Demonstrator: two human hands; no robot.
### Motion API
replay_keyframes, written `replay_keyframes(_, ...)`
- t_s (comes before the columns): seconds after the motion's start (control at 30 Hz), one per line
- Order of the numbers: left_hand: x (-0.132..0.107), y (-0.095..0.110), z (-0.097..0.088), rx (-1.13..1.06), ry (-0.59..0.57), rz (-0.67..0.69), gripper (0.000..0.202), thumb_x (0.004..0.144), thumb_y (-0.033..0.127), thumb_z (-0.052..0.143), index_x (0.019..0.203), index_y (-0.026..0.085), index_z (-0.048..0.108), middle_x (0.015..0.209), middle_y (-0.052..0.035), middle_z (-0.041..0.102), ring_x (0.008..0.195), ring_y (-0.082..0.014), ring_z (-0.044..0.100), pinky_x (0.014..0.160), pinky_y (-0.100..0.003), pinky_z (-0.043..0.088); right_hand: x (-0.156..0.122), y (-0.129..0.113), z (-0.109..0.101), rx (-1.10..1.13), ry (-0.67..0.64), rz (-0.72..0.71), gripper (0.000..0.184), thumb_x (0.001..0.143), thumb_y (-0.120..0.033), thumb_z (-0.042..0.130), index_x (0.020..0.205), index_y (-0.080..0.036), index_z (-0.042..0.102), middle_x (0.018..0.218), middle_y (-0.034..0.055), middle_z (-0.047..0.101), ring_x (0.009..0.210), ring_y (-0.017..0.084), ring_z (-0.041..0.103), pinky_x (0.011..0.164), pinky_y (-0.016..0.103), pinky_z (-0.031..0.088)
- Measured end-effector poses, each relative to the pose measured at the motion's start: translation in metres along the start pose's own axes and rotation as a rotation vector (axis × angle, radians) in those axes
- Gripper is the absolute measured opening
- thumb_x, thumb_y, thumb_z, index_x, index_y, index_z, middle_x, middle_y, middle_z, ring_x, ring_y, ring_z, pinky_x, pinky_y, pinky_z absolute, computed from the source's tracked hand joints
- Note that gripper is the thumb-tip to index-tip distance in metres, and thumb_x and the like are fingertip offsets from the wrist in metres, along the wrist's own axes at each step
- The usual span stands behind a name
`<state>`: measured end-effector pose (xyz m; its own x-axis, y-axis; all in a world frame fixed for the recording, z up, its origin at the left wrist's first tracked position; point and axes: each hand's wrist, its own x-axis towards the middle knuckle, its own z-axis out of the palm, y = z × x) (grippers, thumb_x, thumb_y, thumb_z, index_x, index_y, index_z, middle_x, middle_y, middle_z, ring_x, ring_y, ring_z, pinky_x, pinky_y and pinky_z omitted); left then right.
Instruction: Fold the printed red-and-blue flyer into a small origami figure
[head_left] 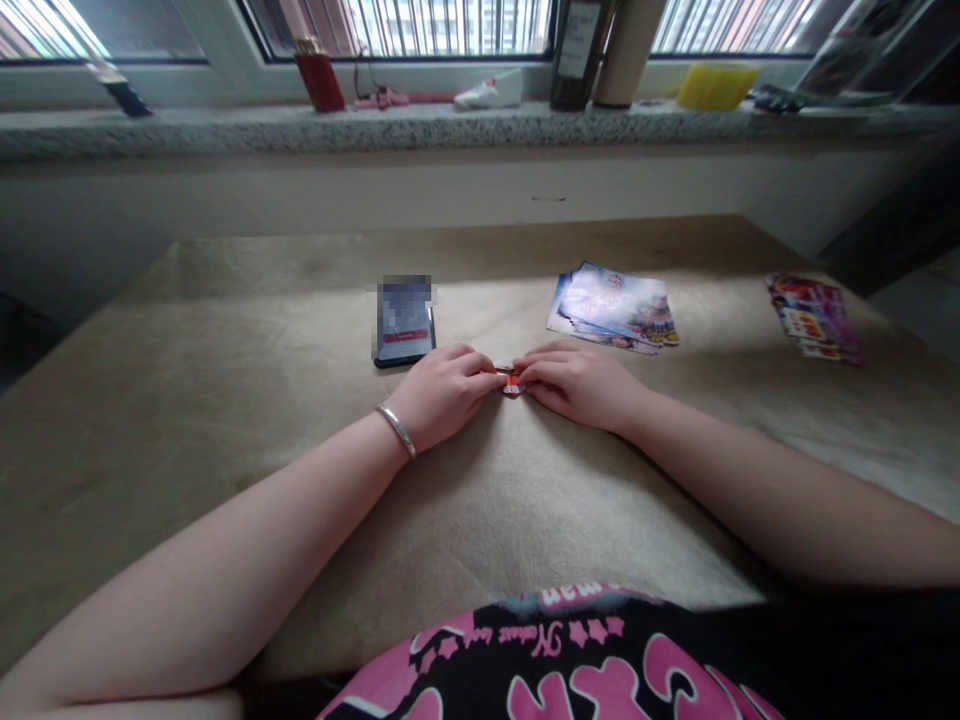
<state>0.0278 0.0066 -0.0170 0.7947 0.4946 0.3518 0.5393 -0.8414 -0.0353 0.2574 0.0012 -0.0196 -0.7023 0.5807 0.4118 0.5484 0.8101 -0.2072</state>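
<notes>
My left hand (451, 390) and my right hand (581, 382) meet at the middle of the table, fingertips facing each other. Between them lies a small red-and-white folded piece of printed paper (512, 384), low on the tabletop. The fingers of both hands are closed on its two sides and hide most of it. A silver bangle circles my left wrist. Just beyond my left hand, a black-framed phone (406, 335) lies face up, its screen partly blurred out. Past my right hand rests an overlapping pile of glossy printed sheets (615, 308).
A second fanned pile of colourful printed cards (816, 318) lies near the right edge of the table (187, 400). Behind, the stone windowsill (420, 128) holds a red container (319, 78), a dark box (577, 55), a cardboard tube (624, 55) and a yellow roll (716, 87).
</notes>
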Motion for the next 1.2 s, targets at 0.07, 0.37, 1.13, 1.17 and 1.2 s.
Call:
replay_keyframes(0.07, 0.0006, 0.0017, 0.0002, -0.004, 0.001, -0.007, 0.023, 0.093, 0.022, 0.045, 0.103, 0.020, 0.066, 0.096, -0.0055, 0.066, 0.086, -0.0152, 0.056, 0.079, -0.029, 0.048, 0.0010, 0.0005, 0.0010, -0.037, 0.004, 0.000, 0.021, 0.087, -0.024, 0.053, 0.100, -0.019, 0.068, 0.102, 0.0089, 0.071, 0.095, 0.021, 0.064, 0.085, 0.036, 0.051)
replay_keyframes(0.37, 0.0042, 0.0074, 0.0019, 0.008, 0.007, -0.075, 0.028, 0.094, 0.030, 0.044, 0.088, 0.016, 0.067, 0.083, -0.0064, 0.062, 0.078, -0.0155, 0.055, 0.074, -0.028, 0.048, 0.0048, -0.0016, 0.0035, -0.010, 0.003, -0.050, 0.021, 0.089, -0.029, 0.052, 0.096, -0.019, 0.070, 0.106, 0.0088, 0.069, 0.095, 0.021, 0.060, 0.087, 0.039, 0.048)
replay_keyframes(1.13, 0.0064, 0.0100, 0.0029, 0.105, -0.029, -0.076, 0.023, 0.091, 0.030, 0.049, 0.080, 0.016, 0.064, 0.080, -0.0043, 0.062, 0.073, -0.0154, 0.055, 0.064, -0.026, 0.045, 0.0086, -0.0067, 0.0065, -0.109, 0.013, -0.029, 0.024, 0.088, -0.034, 0.052, 0.091, -0.018, 0.070, 0.089, 0.0086, 0.068, 0.082, 0.021, 0.056, 0.072, 0.034, 0.044)
replay_keyframes(1.17, 0.0066, 0.0103, 0.0027, 0.111, -0.027, -0.078, 0.023, 0.091, 0.030, 0.049, 0.080, 0.016, 0.063, 0.079, -0.0042, 0.062, 0.073, -0.0154, 0.055, 0.063, -0.025, 0.044, 0.0087, -0.0067, 0.0065, -0.111, 0.015, -0.032, 0.025, 0.089, -0.034, 0.052, 0.089, -0.018, 0.070, 0.088, 0.0084, 0.068, 0.082, 0.021, 0.055, 0.072, 0.034, 0.044)
replay_keyframes(1.2, 0.0069, 0.0106, 0.0024, 0.117, -0.026, -0.076, 0.023, 0.091, 0.030, 0.049, 0.079, 0.016, 0.063, 0.079, -0.0041, 0.062, 0.072, -0.0152, 0.055, 0.062, -0.025, 0.043, 0.0089, -0.0065, 0.0064, -0.110, 0.016, -0.037, 0.025, 0.089, -0.034, 0.051, 0.087, -0.018, 0.071, 0.087, 0.0082, 0.068, 0.081, 0.021, 0.055, 0.072, 0.034, 0.044)
